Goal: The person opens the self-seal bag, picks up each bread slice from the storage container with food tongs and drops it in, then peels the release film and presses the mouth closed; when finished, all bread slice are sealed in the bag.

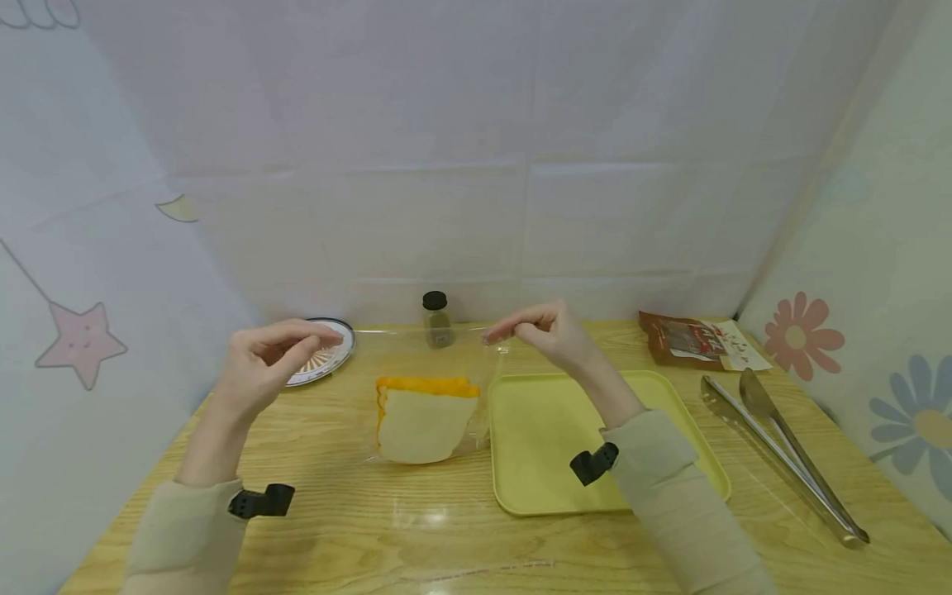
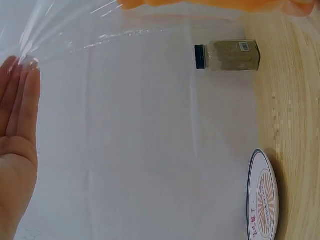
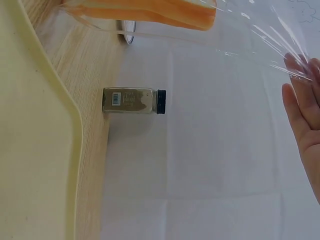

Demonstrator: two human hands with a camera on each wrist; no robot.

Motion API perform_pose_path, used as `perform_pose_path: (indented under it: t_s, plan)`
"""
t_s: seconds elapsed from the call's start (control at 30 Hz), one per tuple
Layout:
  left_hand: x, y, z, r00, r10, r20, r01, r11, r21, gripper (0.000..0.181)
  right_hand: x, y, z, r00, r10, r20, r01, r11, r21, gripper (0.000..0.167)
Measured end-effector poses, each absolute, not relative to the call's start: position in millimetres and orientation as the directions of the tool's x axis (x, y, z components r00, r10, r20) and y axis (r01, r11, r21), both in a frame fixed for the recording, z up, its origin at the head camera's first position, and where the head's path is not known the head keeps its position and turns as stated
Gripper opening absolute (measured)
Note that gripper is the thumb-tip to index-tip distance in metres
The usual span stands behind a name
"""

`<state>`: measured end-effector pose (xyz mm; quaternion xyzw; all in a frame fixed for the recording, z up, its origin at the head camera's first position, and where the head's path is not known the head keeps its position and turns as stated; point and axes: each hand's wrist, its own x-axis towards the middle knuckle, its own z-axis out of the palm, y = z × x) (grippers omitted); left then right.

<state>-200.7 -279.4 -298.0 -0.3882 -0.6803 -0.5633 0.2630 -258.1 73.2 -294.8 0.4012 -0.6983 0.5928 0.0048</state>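
Between the two hands hangs a clear plastic bag [image 1: 424,359] with bread slices [image 1: 426,423] inside, pale with an orange-brown crust. My left hand [image 1: 260,368] pinches the bag's upper left corner between thumb and fingers. The right hand [image 1: 549,337] pinches the upper right corner in the same way. In the left wrist view, film gathers in taut creases at the fingertips of the left hand [image 2: 19,125]. Similar creases run to the right hand [image 3: 309,115] in the right wrist view, where the bread [image 3: 155,11] shows along the top edge.
A yellow tray [image 1: 565,504] lies right of the bag. Behind stands a dark-capped spice jar [image 1: 436,318], with a patterned plate [image 1: 338,351] back left. Metal tongs [image 1: 788,463] and a brown-and-white food packet [image 1: 695,343] lie on the right. Cloth walls bound the wooden table [image 1: 335,537].
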Motion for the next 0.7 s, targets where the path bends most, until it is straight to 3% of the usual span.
perform_pose_path:
  t_s: [0.2,0.47,0.7]
  plan:
    - [-203.6,-271.8,-298.1,-0.522,0.129,0.843,0.847,0.194,0.494,0.014,-255.0,64.5,-294.8,-0.743,-0.487,0.459,-0.566,0.091,-0.819,0.015]
    - [-196.3,-261.9,-292.8,-0.573,0.003,0.82,0.697,0.527,0.485,0.003,-249.8,54.7,-296.3,-0.778,-0.405,0.481,-0.587,0.196,-0.785,0.01]
    - [-195.2,-263.6,-294.8,-0.603,-0.003,0.798,0.605,0.65,0.46,0.011,-248.5,53.2,-296.8,-0.788,-0.402,0.467,-0.575,0.208,-0.791,0.008]
